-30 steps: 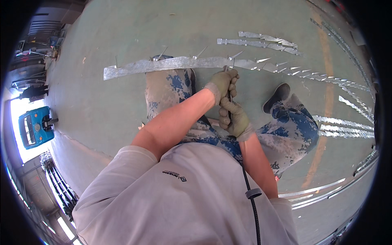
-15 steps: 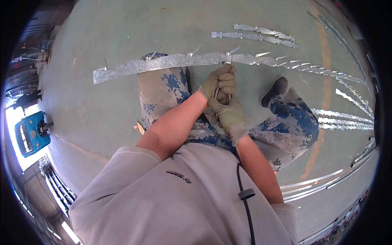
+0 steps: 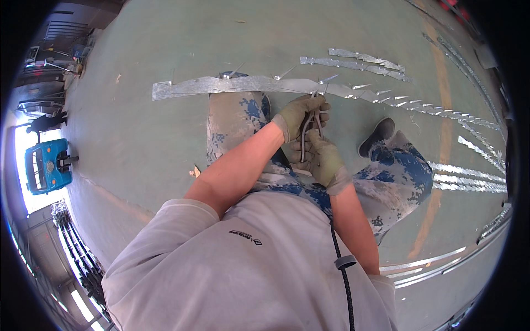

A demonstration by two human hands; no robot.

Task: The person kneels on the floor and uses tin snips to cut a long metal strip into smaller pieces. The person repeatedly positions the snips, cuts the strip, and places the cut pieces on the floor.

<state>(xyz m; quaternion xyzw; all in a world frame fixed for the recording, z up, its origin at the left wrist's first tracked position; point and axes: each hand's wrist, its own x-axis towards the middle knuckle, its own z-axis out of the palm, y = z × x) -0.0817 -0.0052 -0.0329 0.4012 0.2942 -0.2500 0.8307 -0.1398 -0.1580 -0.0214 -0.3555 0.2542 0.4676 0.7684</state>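
A long silvery metal strip [image 3: 248, 84] with bent-up pointed spikes runs from left to right, with its left part across my left knee. My gloved left hand [image 3: 300, 115] is closed around the upper part of a pair of pliers [image 3: 304, 142], just below the strip's near edge. Lower down, my gloved right hand [image 3: 324, 157] grips the pliers' handles, which stand apart. The jaws reach the strip beside an upright spike [image 3: 326, 84]; the fingers partly hide them, so their exact hold cannot be seen.
Two short spiked strips [image 3: 356, 65] lie on the floor beyond. More spiked strips [image 3: 469, 179] are at the right, and flat strips [image 3: 425, 260] at the lower right. My right shoe [image 3: 381, 135] is near my hands. A blue vehicle [image 3: 48, 166] stands far left.
The pliers' handles show more plainly and further apart. My right hand has come down, away from the left. The whole view has shifted slightly, with the strip now further right.
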